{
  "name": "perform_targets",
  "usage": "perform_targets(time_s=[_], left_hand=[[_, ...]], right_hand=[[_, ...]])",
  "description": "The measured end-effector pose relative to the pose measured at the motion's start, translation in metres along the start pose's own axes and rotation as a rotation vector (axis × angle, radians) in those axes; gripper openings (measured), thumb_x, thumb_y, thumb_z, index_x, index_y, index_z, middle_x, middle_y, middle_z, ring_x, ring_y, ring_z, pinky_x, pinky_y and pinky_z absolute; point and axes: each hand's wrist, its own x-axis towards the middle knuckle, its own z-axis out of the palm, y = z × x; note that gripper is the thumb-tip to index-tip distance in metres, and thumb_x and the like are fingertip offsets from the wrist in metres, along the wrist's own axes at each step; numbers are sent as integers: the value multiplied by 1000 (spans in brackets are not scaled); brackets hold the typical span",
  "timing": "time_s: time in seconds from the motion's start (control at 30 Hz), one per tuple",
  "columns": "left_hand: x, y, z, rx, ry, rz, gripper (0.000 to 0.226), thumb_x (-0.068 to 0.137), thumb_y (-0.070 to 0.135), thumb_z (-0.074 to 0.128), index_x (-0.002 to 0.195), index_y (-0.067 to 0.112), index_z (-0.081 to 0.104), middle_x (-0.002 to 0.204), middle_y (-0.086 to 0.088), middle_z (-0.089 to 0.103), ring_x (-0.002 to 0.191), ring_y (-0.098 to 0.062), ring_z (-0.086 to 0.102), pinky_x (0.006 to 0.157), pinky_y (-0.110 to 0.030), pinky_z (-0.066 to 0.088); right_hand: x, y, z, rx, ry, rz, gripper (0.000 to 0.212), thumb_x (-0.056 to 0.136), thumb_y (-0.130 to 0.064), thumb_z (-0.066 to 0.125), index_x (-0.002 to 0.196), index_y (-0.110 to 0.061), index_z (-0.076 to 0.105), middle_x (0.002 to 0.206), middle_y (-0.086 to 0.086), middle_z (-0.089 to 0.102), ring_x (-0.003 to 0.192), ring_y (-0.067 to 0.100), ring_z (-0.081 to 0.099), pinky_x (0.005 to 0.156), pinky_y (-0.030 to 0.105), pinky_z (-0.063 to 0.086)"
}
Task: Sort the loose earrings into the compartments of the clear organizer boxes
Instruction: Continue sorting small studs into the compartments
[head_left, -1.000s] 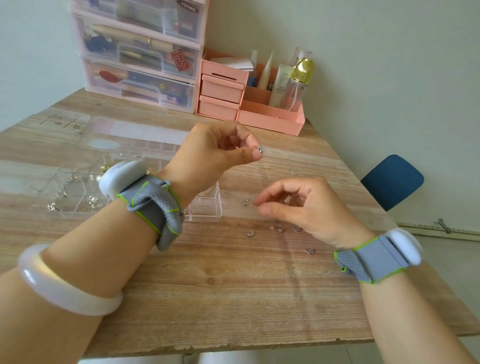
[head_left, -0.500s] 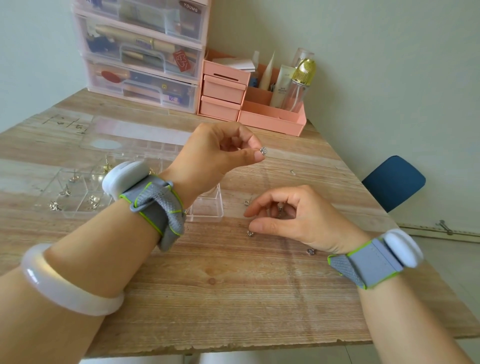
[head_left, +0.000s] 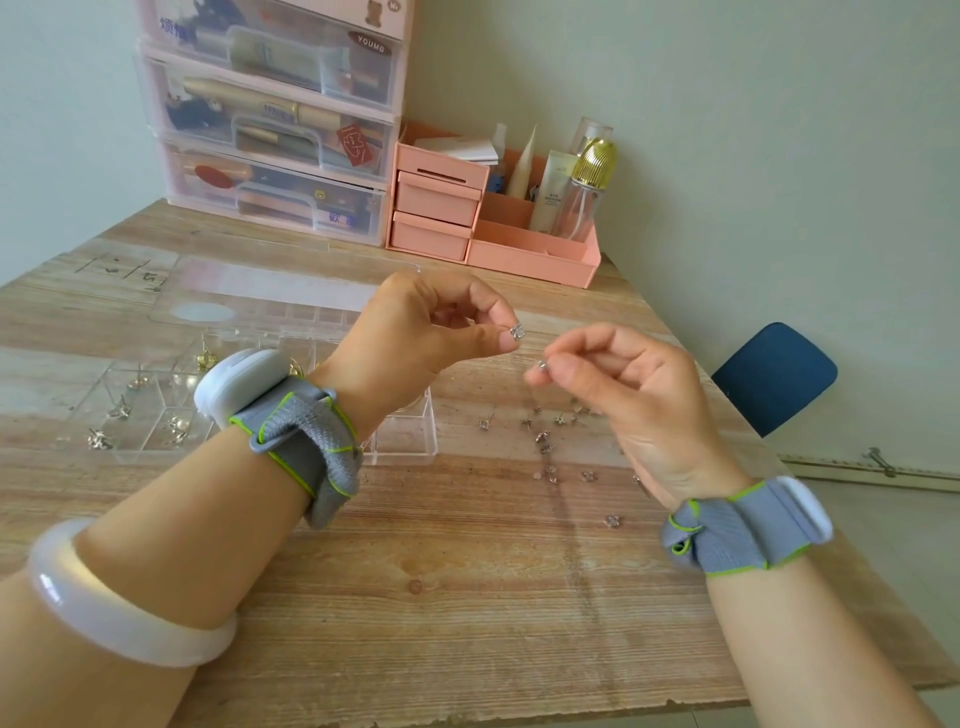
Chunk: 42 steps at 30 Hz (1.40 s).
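My left hand is raised above the table and pinches a small silver earring between thumb and forefinger. Just right of it and a little lower, my right hand pinches another small silver earring at its fingertips. Several loose silver earrings lie scattered on the wooden table under my right hand. A clear organizer box sits behind my left wrist, with silver and gold earrings in its left compartments. A second clear organizer box lies farther back.
Stacked clear drawers and a pink desk organizer with bottles stand at the table's far edge against the wall. A blue chair stands off the table's right side. The table's near edge is close below my arms.
My right hand has lifted from the scattered earrings on the table, carrying one up toward my left hand. My left hand has kept holding its earring in about the same place.
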Motion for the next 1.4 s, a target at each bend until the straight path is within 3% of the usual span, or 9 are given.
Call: perform_targets(time_s=[0.07,0.13,0.27,0.4,0.53,0.67,0.83,1.4], left_hand=[[0,1,1,-4,-22,2,8,69,14,72,74,10,67,72,1,60,68,-17,47,67,-20,42],[-1,3,2,-17,-52,13,14,66,19,72,75,8,67,73,-1,62,71,-20,51,70,-23,46],[-3,7,3,-49,-109,34,18,63,21,71,75,8,68,74,-2,64,74,-26,54,77,-37,46],[-5,9,6,-77,-160,30,15,63,19,70,74,9,68,76,-8,64,77,-31,56,81,-47,46],[-6,10,8,-81,-189,23,16,63,19,69,75,8,68,77,-9,63,76,-26,54,79,-44,47],[-6,9,8,-91,-185,23,15,63,18,69,74,9,68,78,-12,63,79,-33,56,82,-42,48],[-5,9,7,-125,-191,16,12,63,18,69,73,10,68,78,-10,65,79,-27,57,82,-35,50],[-5,8,5,-196,-192,-5,11,60,17,72,69,12,69,71,3,67,74,-17,59,76,-24,51]], right_hand=[[1,-1,-1,95,41,19,7,71,-16,66,78,-14,66,72,6,72,67,15,59,54,12,34],[3,2,-1,106,32,24,7,68,-25,69,74,-22,69,74,2,70,65,18,42,51,20,23],[4,5,-1,170,-8,46,8,64,-26,71,72,-24,70,70,-9,57,60,6,36,49,17,27],[5,8,-2,237,-58,53,14,63,-29,75,73,-22,70,71,-3,52,56,6,35,49,15,29],[5,12,-3,239,-82,53,22,61,-37,80,74,-23,69,73,2,49,55,7,33,50,15,29],[5,14,-4,226,-93,61,27,59,-41,81,75,-23,67,69,-3,53,54,5,35,49,15,28],[5,13,-4,221,-119,70,23,61,-39,79,76,-25,68,71,-11,63,55,2,39,49,14,30],[5,14,-6,271,-150,28,20,63,-33,80,74,-22,67,72,-9,58,61,5,41,50,17,31]])
